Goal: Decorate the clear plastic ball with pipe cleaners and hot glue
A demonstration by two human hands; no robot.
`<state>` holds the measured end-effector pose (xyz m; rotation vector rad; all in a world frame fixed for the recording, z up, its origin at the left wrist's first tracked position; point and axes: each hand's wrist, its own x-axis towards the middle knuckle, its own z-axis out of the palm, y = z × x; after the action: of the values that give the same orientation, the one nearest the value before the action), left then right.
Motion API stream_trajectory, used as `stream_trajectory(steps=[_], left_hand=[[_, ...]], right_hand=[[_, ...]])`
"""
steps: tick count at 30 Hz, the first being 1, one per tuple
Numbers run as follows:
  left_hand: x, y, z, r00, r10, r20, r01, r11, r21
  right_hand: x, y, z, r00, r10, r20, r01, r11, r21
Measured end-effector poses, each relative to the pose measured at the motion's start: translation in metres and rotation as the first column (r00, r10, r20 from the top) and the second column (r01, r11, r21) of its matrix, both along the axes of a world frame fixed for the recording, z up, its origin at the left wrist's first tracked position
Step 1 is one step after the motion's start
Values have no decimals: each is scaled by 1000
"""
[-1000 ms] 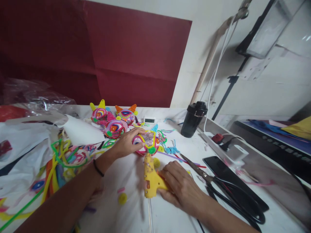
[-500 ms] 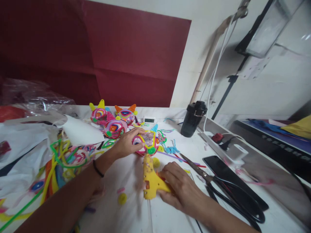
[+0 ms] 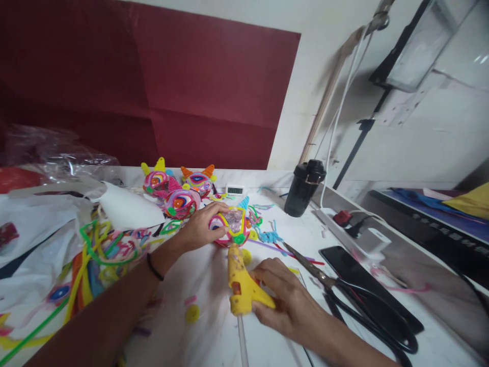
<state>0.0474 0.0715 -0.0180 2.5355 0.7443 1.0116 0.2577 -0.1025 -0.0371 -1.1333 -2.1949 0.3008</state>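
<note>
The right hand is closed around the grip of a yellow plastic hot-glue gun, whose nozzle points away from the person and reaches the near edge of a round, multicoloured pipe-cleaner ornament with a clear, glittery centre. A translucent glue stick juts out of the back of the gun toward the person. The left hand lies on the far-left side of that ornament, fingers curled over its rim and thumb against its near edge, pinning it to the white surface.

Beyond the left hand stand three similar finished ornaments with yellow and orange cone ears, touching one another. Left of the left forearm lies a tangled heap of loose pipe cleaners in green, yellow, orange and pink, with white plastic bags behind it. A small yellow pom-pom sits on the surface between the two forearms.

Just right of the right hand lie large black-handled scissors, blades pointing toward the ornament, and beyond them a dark smartphone lying flat. Further off on that side stand a black lidded tumbler and a white power strip with a red switch. A small digital clock stands beyond the held ornament.
</note>
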Motion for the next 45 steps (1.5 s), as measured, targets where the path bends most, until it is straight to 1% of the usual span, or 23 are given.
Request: stream_trajectory(steps=[5,8,15,20,25,28,30,33,35,37,39,41,42,43,45], left_hand=[[0,-1,1,1000,7,-1,-7,1000,6],[1,-2,2,1000,6,-1,-6,1000,14],[3,-4,2,1000,6,7,-7,1000,25],[3,-3,1,1000,1,12,-1,1000,27],[3,-2,1,1000,6,14,-6,1000,25],[2,-3,2,1000,12,6,-12,1000,20],[2,-3,3,1000,11,0,-11,1000,18],[1,-3,2,1000,6,-5,-6,1000,21],[1,-2,1,1000,4,-5,-4,1000,24],[2,-1,0,1000,4,-1,-4,1000,29],[2,-1,-1,1000,2,4,-2,999,33],[2,-1,-1,1000,0,6,0,999,37],[2,-1,-1,1000,-2,6,2,999,38],[2,-2,-1,1000,-3,5,3,999,40],[3,-2,0,1000,-6,1,6,999,43]], right_hand=[[4,2,-10,999,18,49,-22,995,101],[5,3,-14,997,22,70,-32,988,150],[6,4,-12,995,22,100,-41,981,191],[7,5,-15,991,23,131,-53,972,230],[7,4,-11,987,41,156,-71,978,194],[6,1,-4,982,80,170,-103,986,133],[5,-2,0,973,98,209,-117,990,80],[3,-5,2,954,105,280,-117,993,25],[4,-7,2,949,120,292,-127,992,4],[6,-7,3,960,145,241,-141,989,-34],[8,-4,5,987,118,109,-111,992,-66],[7,5,8,998,7,-65,-11,998,-63],[5,11,10,988,-62,-143,56,997,-50],[2,18,11,970,-135,-204,129,991,-42],[-6,35,13,932,-236,-273,238,971,-28]])
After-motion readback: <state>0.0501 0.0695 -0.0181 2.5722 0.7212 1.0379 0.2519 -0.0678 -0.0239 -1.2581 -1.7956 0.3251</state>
